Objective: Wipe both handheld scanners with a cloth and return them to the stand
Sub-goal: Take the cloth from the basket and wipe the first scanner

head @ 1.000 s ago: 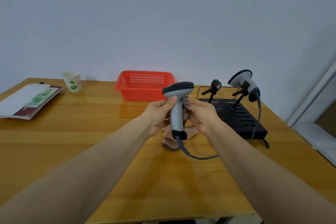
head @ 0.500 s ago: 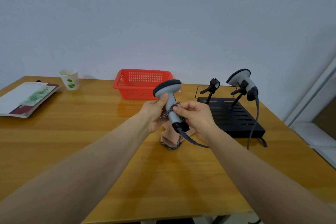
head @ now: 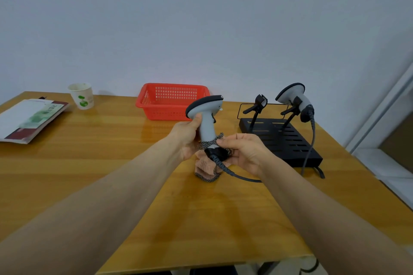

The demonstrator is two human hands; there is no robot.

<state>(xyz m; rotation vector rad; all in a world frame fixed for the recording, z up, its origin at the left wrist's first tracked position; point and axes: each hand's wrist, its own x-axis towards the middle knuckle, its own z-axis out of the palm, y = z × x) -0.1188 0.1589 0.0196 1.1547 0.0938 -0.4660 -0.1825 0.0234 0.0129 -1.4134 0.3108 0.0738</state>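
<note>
Held upright, head leftward: grey scanner (head: 206, 118) | handle gripped by left hand (head: 186, 138) | one cloth (head: 207, 167) pinched at its base by right hand (head: 245, 152) | two scanners counted, second scanner (head: 292, 98) on stand (head: 281, 140)

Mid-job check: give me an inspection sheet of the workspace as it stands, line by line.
Surface: glossy wooden table.
Job's things: held scanner upright above the table, cloth wrapped round its handle base; second scanner docked in the right clip of the stand; left clip empty.
Clutter: red basket, paper cup, booklet, all towards the far edge.
Hands: left hand grips the held scanner's handle; right hand pinches the cloth against it.
Cables: trailing cable runs under the right wrist; hanging cable drops beside the stand.
Surroundings: plain wall; white frame at right.
</note>
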